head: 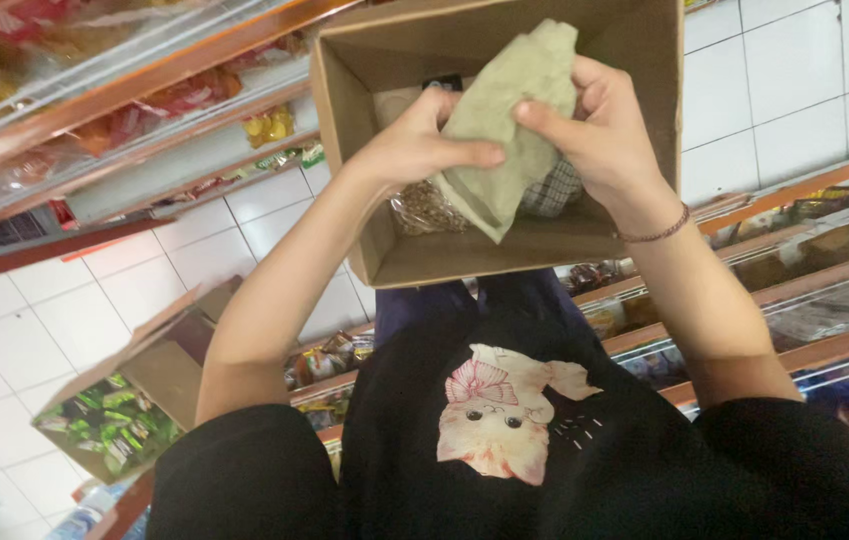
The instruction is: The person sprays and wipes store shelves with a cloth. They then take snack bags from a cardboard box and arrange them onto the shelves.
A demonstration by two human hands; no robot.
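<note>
Gripping a pale green packet from both sides, left hand and right hand closed on it, held just above the open cardboard box, clear bagged goods lying inside the box beneath the packet

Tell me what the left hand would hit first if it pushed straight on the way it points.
The left hand already pinches the pale green packet, so that comes first. Beyond it, probably the far wall of the cardboard box, though depth is unclear.
</note>
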